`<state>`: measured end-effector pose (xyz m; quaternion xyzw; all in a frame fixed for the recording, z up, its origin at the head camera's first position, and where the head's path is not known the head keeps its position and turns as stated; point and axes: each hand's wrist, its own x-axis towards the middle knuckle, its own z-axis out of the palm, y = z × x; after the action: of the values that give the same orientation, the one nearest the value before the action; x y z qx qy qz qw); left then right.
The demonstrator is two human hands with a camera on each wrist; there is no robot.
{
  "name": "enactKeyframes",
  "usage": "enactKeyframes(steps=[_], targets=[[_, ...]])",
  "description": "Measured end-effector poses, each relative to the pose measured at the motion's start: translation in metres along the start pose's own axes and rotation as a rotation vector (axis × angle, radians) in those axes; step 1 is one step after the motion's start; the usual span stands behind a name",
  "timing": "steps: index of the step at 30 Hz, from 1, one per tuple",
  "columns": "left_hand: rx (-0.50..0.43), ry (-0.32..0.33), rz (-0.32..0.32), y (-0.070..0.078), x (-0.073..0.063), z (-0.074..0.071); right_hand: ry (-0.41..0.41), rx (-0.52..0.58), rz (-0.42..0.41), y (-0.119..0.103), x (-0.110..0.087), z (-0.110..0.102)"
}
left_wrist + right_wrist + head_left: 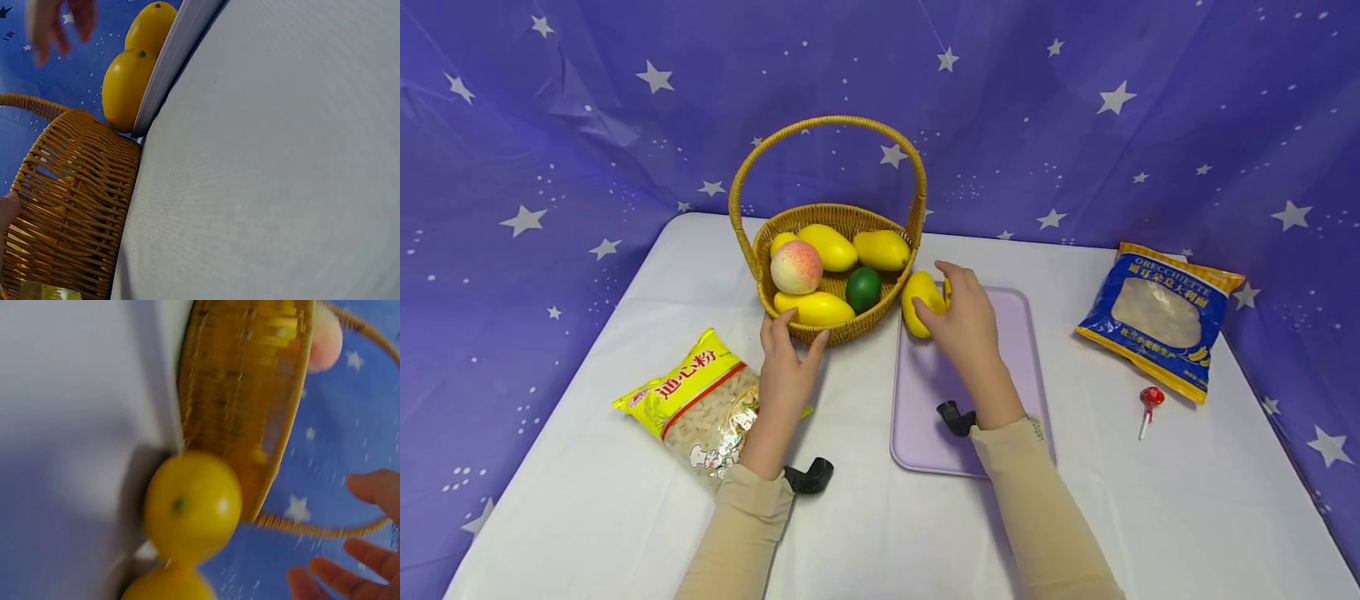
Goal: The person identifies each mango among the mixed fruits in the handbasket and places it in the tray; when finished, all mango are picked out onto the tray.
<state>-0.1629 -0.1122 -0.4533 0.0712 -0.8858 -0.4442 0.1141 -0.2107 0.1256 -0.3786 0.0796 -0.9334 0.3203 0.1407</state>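
A wicker basket (850, 333) with a tall handle holds several yellow mangoes (826, 247), a peach (797, 267) and a dark green oval fruit (863, 289). At its front left rim is my left hand (787, 367), fingertips over the edge and thumb outside, holding the rim. Two more mangoes (128, 90) lie at the far left of a lilac tray (925, 417), close to the basket. Above them hovers my right hand (966, 321), partly covering the second one in the head view. Its fingers (353, 584) are spread, apart from the mangoes in the right wrist view.
A yellow-topped pasta bag (700, 408) lies beside and partly under my left forearm. Toward the right edge of the white table are a blue orecchiette bag (1157, 321) and a red lollipop (1151, 398). A purple star-patterned cloth (1037, 125) hangs behind and around the table.
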Motion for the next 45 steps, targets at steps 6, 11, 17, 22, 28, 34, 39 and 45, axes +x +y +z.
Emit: enactKeyframes(steps=[6, 11, 17, 22, 28, 34, 39, 45], targets=[[-0.004, -0.002, -0.010, -0.001, -0.002, 0.001, -0.156, -0.026, -0.187, -0.031, 0.016, 0.019], [-0.002, -0.005, -0.018, 0.000, -0.003, 0.002, -0.306, -0.097, -0.226, -0.050, 0.027, 0.036], [0.008, -0.005, -0.023, 0.001, -0.003, 0.002, -0.391, -0.182, -0.259, -0.061, 0.034, 0.051], [0.007, 0.002, -0.019, 0.001, -0.002, 0.002, -0.448, -0.212, -0.251, -0.067, 0.040, 0.060], [0.002, -0.001, -0.002, 0.001, -0.002, 0.002, -0.524, -0.218, -0.216, -0.070, 0.045, 0.070], [0.014, 0.002, 0.000, 0.002, -0.001, 0.001, -0.546, -0.183, -0.194, -0.070, 0.050, 0.077], [0.023, -0.004, 0.005, 0.004, -0.001, -0.001, -0.561, -0.169, -0.192, -0.069, 0.053, 0.081], [0.026, 0.006, -0.001, 0.003, -0.001, -0.003, -0.574, -0.113, -0.193, -0.068, 0.054, 0.085]])
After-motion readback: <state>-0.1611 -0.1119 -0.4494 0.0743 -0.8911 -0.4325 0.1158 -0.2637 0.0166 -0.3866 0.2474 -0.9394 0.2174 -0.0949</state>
